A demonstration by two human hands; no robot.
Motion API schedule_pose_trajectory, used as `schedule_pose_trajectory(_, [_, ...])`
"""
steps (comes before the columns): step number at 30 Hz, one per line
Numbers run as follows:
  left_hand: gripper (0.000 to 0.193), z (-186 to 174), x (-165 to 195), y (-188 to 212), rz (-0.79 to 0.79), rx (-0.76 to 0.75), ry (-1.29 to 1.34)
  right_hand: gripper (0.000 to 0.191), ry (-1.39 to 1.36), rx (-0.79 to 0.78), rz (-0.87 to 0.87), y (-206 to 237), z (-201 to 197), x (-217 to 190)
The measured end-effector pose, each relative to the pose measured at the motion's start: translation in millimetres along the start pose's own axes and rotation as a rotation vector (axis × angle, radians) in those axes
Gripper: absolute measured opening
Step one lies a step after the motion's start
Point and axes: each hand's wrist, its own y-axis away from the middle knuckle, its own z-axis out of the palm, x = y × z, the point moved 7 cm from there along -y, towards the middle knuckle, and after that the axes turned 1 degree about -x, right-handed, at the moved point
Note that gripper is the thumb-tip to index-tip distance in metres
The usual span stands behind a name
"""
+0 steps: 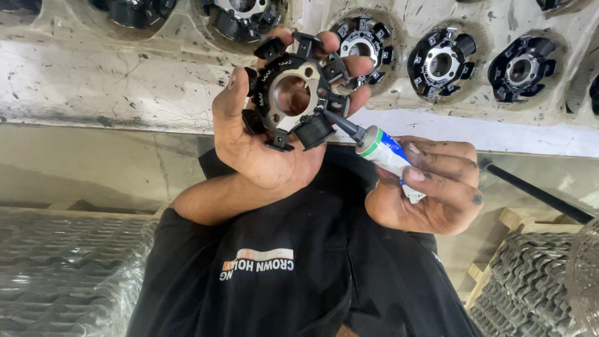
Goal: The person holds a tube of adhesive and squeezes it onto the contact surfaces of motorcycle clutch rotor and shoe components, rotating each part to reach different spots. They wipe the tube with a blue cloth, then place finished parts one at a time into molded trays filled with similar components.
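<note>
My left hand [262, 150] holds up a black round stator ring [293, 93], with several coil blocks around its rim and an open centre. My thumb is on its left side and my fingers curl over its top and right side. My right hand [437, 187] grips a small white glue tube [384, 150] with a blue label and a green band. The tube's black nozzle [343, 125] touches the lower right edge of the ring, beside a coil block.
Several more black stator rings [440, 62] sit in round recesses of a worn pale bench [112, 81] behind my hands. A black rod [536, 193] slants at the right. Wooden crates of grey metal parts [536, 274] stand low right, and plastic-covered parts [68, 268] low left.
</note>
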Motion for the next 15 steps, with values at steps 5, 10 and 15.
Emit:
schedule_pose_trajectory(5, [0.048, -2, -1, -2, -0.012, -0.004, 0.000, 0.038, -0.013, 0.008, 0.037, 3, -1, 2])
schedule_pose_trajectory(10, [0.048, -4, -3, -4, -0.071, 0.035, 0.031, 0.036, -0.048, -0.017, 0.105, 2, -2, 5])
schedule_pose_trajectory(15, [0.050, -7, -7, -7, -0.109, 0.035, 0.030, 0.032, -0.043, -0.084, 0.098, -2, -4, 11])
